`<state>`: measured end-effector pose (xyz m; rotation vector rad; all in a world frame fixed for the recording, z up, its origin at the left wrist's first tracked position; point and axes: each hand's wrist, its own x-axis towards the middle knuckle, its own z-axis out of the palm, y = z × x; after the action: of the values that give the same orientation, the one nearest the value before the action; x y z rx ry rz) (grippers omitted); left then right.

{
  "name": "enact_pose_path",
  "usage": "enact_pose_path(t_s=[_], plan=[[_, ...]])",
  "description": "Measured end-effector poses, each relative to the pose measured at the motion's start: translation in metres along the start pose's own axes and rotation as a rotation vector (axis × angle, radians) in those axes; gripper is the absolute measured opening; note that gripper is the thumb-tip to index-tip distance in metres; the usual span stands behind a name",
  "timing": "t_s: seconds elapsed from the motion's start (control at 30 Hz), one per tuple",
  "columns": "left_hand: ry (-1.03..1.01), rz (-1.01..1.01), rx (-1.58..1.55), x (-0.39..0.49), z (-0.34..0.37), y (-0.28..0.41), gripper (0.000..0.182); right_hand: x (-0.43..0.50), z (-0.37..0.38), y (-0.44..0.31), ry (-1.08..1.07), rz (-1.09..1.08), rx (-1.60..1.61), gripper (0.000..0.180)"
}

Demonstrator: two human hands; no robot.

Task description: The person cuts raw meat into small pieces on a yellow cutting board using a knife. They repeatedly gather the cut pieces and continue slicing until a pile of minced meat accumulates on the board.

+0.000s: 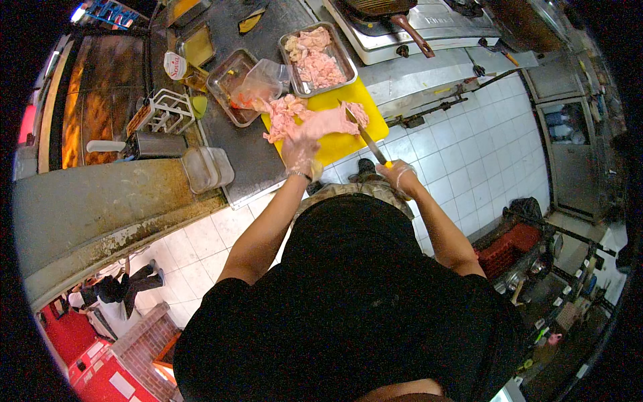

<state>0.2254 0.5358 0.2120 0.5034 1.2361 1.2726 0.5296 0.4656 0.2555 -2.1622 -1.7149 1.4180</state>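
Note:
My right hand (399, 176), in a clear plastic glove, grips the yellow handle of a kitchen knife (372, 145). The blade lies across the right end of a flat, pale pink piece of raw meat (326, 123), probably poultry. Small cut bits (359, 112) sit just beyond the blade. The gloved left hand (300, 151) holds the meat's near left side, its fingers blurred and partly lost against it. Under the meat is a yellow cutting board (335, 149). More crumpled raw meat (285, 116) is heaped at the board's left.
A steel tray (354, 75) of cut meat rests on the board's far edge. Left of it are another metal tray (216, 80) and a clear plastic bag (266, 78). A gas stove (371, 47) with a pan stands far right. Plastic containers (208, 171) sit left. Another person (125, 289) is lower left.

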Motion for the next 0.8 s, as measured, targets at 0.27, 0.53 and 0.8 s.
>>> enact_pose_path(t_s=[0.27,0.53,0.8], plan=[[0.014,0.201,1.305,-0.029,-0.086,-0.028,0.039,-0.018,-0.009,-0.006,-0.03,0.017,-0.052,0.08],[-0.299,0.767,1.659,0.003,-0.006,-0.004,0.047,-0.019,0.015,0.008,0.01,-0.037,-0.146,0.091],[-0.298,0.404,1.586,0.06,0.013,-0.037,0.035,-0.021,0.036,0.01,0.086,-0.023,-0.003,0.087]])
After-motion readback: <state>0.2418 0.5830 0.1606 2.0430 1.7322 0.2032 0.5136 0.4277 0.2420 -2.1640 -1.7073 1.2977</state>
